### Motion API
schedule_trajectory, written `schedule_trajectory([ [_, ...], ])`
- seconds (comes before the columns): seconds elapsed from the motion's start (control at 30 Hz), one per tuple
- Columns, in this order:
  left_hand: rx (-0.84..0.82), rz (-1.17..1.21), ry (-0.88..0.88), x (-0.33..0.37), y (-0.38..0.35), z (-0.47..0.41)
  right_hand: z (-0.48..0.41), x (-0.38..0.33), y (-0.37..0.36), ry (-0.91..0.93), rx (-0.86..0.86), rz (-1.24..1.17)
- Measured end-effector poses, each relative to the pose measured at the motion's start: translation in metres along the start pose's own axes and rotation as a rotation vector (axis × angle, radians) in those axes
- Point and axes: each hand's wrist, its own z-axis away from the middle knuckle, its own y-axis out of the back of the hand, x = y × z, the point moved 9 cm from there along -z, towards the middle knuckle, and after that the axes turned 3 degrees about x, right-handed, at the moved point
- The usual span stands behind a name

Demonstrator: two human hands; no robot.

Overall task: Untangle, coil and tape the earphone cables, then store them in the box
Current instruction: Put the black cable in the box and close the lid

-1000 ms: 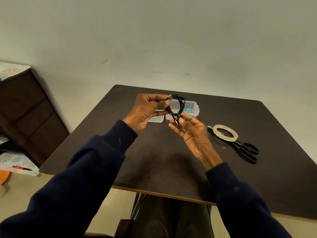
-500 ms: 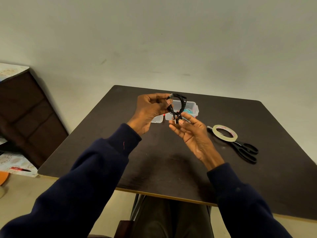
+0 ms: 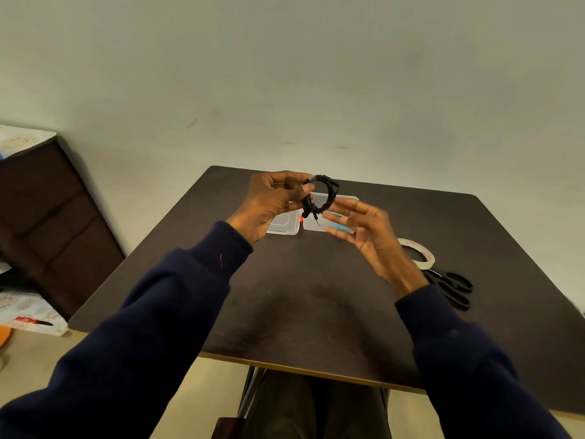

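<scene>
Let go of the plug end with the right hand (image 3: pixel 370 236) since half a second back; now holds it spread, fingers straight and blurred, just at 4 o'clock of the coiled earphone cable (image 3: pixel 329 183) and apart from it. Pinches the coil at its 9 o'clock edge between thumb and fingers of the left hand (image 3: pixel 272 201), loop upright and face-on to the camera, jack hanging at 6 o'clock. Keeps it in the air right over the clear box (image 3: pixel 311 225), open on the table (image 3: pixel 300 296), lid (image 3: pixel 281 224) flat at the box's 9 o'clock. Cannot make out for certain any tape on the loop.

Judging from that: straight down for the box, a short drop best left to the left hand. Toward 4 o'clock for the tape roll (image 3: pixel 427 261), with the scissors (image 3: pixel 441 280) just past it, both nearer the free right hand.
</scene>
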Motion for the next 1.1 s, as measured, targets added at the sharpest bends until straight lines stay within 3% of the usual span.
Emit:
schedule_trajectory([
  [0.2,-0.028,-0.081,0.002,0.003,0.006,-0.012,-0.023,-0.082,-0.030,0.420,-0.076,0.615],
  [0.4,-0.013,-0.098,-0.024,0.001,0.016,-0.022,-0.056,-0.098,-0.053,0.541,-0.151,0.994],
  [0.6,0.015,0.027,0.056,-0.018,0.018,-0.039,-0.081,-0.079,-0.056,0.471,-0.201,1.076],
  [0.83,0.098,0.127,0.098,-0.042,0.031,-0.066,-0.111,-0.080,-0.028,0.469,-0.063,1.133],
  [1.1,0.256,-0.094,0.097,-0.091,0.068,-0.080,-0.141,-0.064,0.022,0.362,0.069,1.172],
])
